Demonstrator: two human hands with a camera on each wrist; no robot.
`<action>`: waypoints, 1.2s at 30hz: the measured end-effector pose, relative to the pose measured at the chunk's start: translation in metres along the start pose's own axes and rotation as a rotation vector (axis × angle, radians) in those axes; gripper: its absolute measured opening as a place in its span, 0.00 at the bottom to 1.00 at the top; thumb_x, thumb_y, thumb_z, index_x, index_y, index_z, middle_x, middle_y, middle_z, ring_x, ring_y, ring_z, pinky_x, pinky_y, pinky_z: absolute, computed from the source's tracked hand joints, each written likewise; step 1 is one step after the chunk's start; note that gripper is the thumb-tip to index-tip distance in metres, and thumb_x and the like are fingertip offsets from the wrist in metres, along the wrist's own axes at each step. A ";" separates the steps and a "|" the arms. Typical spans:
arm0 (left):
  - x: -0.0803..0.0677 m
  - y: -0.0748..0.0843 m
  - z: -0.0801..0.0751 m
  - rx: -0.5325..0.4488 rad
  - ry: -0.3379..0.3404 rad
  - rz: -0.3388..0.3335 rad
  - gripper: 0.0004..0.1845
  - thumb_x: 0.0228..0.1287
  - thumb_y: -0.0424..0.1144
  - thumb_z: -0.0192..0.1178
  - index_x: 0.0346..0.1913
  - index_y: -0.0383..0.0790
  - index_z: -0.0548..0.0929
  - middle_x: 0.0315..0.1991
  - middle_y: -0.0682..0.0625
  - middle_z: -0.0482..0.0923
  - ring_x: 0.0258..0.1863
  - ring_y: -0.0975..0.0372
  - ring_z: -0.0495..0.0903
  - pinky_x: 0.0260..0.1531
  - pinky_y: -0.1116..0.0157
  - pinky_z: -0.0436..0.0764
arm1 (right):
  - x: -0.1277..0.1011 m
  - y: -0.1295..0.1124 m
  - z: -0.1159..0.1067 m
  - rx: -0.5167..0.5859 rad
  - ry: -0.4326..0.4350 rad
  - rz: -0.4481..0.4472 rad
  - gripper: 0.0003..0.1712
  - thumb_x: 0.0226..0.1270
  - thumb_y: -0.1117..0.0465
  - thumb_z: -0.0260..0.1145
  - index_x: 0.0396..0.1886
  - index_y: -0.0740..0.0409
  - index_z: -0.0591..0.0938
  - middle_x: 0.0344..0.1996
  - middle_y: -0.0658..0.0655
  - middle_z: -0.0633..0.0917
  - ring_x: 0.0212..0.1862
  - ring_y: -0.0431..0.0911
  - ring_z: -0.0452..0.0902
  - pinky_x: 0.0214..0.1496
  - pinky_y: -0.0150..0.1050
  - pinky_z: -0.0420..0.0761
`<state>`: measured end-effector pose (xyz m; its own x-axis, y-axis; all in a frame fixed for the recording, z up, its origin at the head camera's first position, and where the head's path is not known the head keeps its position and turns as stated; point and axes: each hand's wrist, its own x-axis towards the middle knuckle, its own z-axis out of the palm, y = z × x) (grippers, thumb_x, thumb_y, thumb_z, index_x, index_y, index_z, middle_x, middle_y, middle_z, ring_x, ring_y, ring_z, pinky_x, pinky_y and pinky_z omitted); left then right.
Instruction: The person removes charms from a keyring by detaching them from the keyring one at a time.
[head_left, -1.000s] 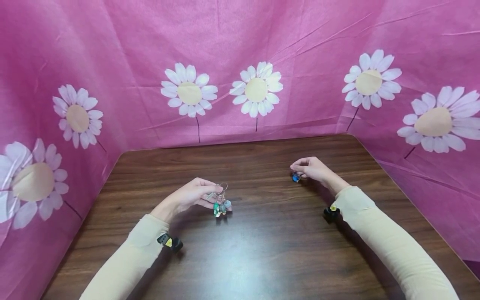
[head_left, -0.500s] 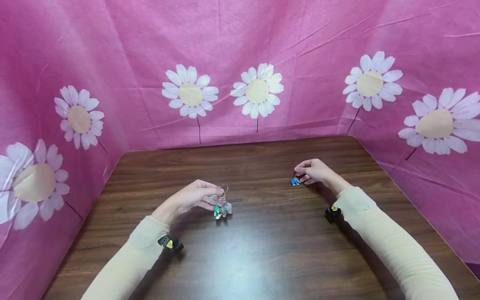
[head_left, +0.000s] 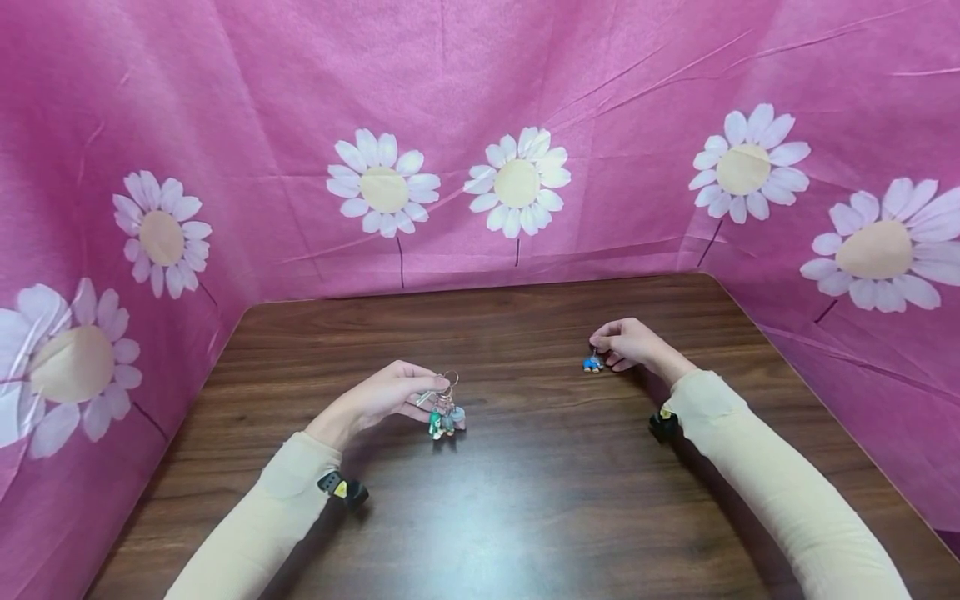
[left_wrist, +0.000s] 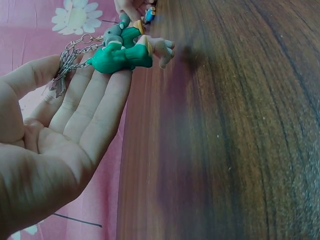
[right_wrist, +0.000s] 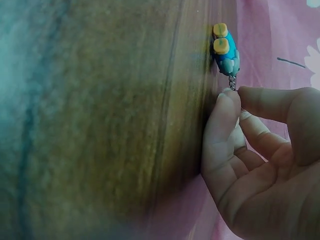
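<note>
My left hand (head_left: 386, 393) pinches the metal rings of a bunch of figurine keychains (head_left: 444, 423) at the table's centre left. In the left wrist view a green figurine (left_wrist: 120, 57) hangs on its chain against the fingertips, with grey and pinkish ones partly hidden behind it. Farther back on the right, my right hand (head_left: 633, 342) pinches the short chain of a blue figurine keychain (head_left: 592, 365) between thumb and forefinger. That figurine shows orange feet (right_wrist: 221, 46) in the right wrist view and is at or just above the tabletop; I cannot tell which.
Both hands are over a brown wood-grain table (head_left: 510, 467). A pink cloth (head_left: 450, 75) with white daisies stands around its back and sides. Each wrist wears a small black camera (head_left: 352, 490).
The right hand has shifted slightly, and the blue figurine, earlier partly tucked by the fingers, now shows more fully below them. The left hand keeps its hold, nearly still.
</note>
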<state>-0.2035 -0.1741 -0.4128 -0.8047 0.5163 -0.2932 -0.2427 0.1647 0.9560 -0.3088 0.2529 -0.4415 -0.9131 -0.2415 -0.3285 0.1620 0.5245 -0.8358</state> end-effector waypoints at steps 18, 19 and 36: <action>0.002 -0.001 0.002 0.001 -0.004 -0.006 0.24 0.73 0.39 0.60 0.58 0.17 0.76 0.41 0.39 0.88 0.41 0.54 0.88 0.49 0.51 0.85 | 0.001 0.000 0.003 -0.051 0.019 -0.022 0.17 0.74 0.62 0.64 0.53 0.71 0.79 0.24 0.53 0.79 0.22 0.42 0.76 0.25 0.36 0.84; 0.002 -0.001 0.002 0.001 -0.006 -0.004 0.24 0.73 0.39 0.60 0.58 0.17 0.76 0.41 0.39 0.88 0.41 0.54 0.88 0.49 0.51 0.85 | 0.001 0.000 0.003 -0.048 0.023 -0.019 0.16 0.74 0.62 0.64 0.52 0.71 0.80 0.23 0.53 0.79 0.22 0.42 0.76 0.25 0.36 0.84; 0.002 0.004 0.005 0.003 -0.020 0.005 0.25 0.73 0.40 0.61 0.58 0.17 0.76 0.42 0.38 0.87 0.42 0.53 0.88 0.49 0.51 0.85 | -0.007 -0.011 0.003 -0.035 0.071 -0.077 0.17 0.75 0.60 0.64 0.53 0.71 0.79 0.29 0.55 0.82 0.25 0.43 0.78 0.28 0.39 0.86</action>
<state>-0.2034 -0.1681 -0.4097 -0.7951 0.5335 -0.2886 -0.2369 0.1649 0.9574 -0.3026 0.2461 -0.4311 -0.9468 -0.2239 -0.2310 0.0787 0.5352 -0.8411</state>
